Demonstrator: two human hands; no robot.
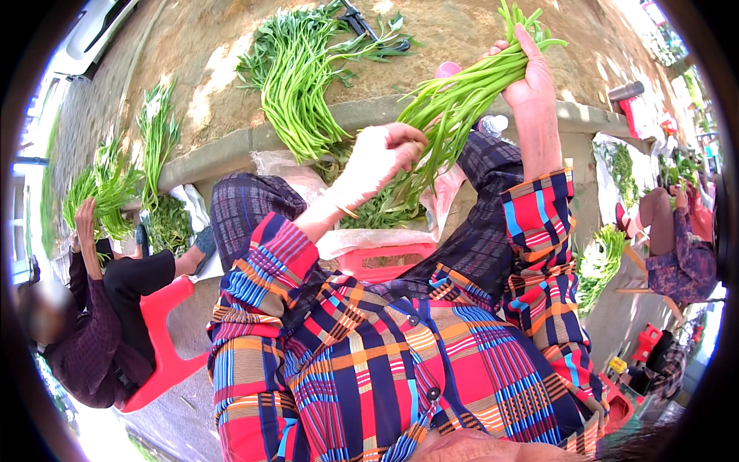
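Observation:
My right hand (533,77) is raised at the upper right and wrapped round a bundle of water spinach (469,92), whose long green stems stick out above the fist. The leafy ends slant down to the left over my lap. Lower on the bundle, my left hand (381,159) has its fingers closed on some of the stems and leaves. Below the hands, between my knees, lies a pale plastic sheet or bag (339,240) with loose green leaves (385,212) on it. Beyond my left knee, a large pile of water spinach (300,108) rests over the curb.
A red plastic stool edge (385,258) shows between my legs. One person (92,339) sits at left on a red stool (163,346), handling greens; another (681,254) sits at right. A black rod-like object (366,27) lies by the pile. A concrete curb (215,158) crosses ahead.

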